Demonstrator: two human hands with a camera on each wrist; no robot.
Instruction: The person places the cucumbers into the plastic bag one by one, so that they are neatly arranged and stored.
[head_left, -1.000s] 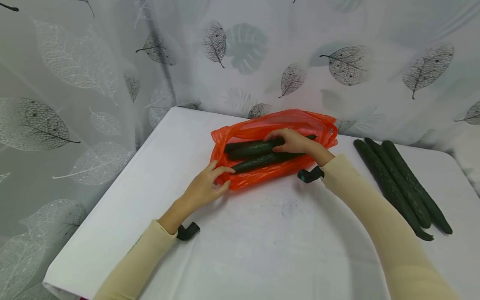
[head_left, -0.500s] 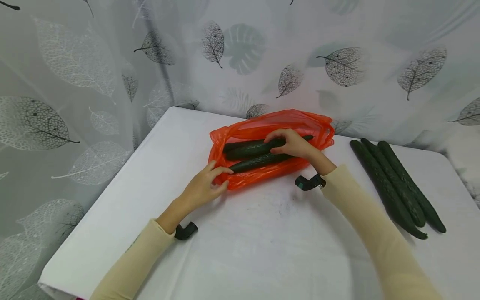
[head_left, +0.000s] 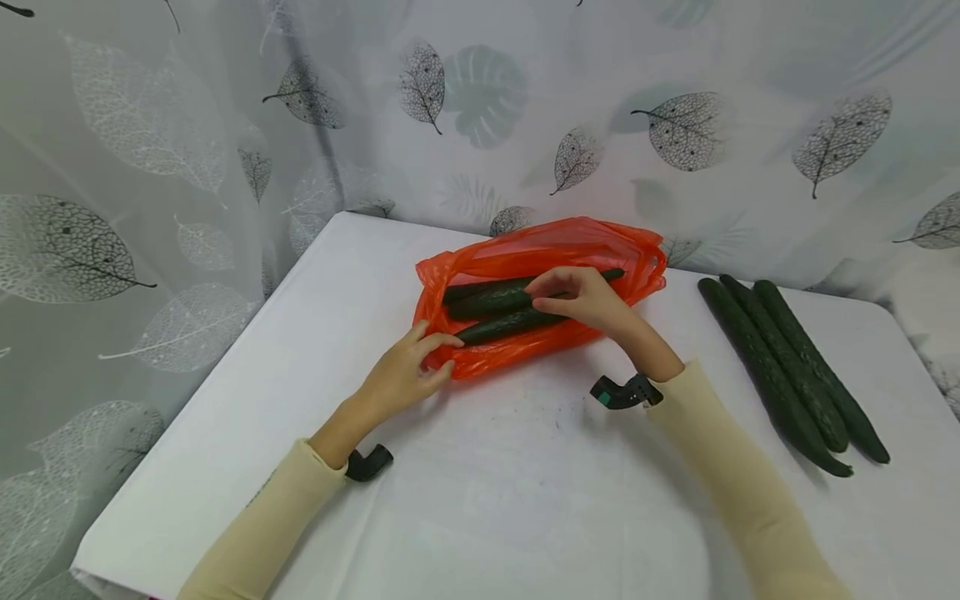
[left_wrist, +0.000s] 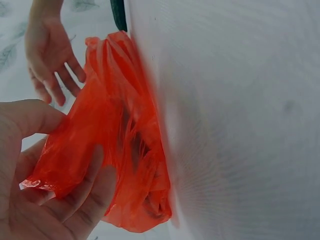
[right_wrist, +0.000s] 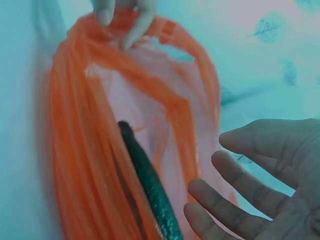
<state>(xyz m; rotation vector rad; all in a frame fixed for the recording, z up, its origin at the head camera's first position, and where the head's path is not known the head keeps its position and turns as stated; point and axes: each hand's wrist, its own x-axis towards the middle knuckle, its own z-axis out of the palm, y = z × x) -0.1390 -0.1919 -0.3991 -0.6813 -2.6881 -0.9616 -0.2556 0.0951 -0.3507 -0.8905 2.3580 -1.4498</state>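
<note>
An orange-red plastic bag [head_left: 502,360] lies on its side with its mouth facing up toward me and several dark green cucumbers [head_left: 491,303] inside. At the bag's left end my left hand [head_left: 397,375] holds its edge, the film between thumb and fingers in the left wrist view. Over the cucumbers hovers my right hand [head_left: 588,300], its fingers loosely bent and holding nothing. From the right wrist, one cucumber [right_wrist: 150,185] shows in the bag's mouth, with my right hand [right_wrist: 265,190] apart from it.
Three more cucumbers [head_left: 776,375] lie side by side on the right of the white-covered table [head_left: 525,500]. Behind the bag hangs a leaf-patterned curtain [head_left: 525,100], close to the table's back edge. Black wrist mounts [head_left: 626,392] sit under both wrists.
My right hand has let go of the cucumber in the bag and lifted slightly back toward me. The left hand stays at the bag's edge.
</note>
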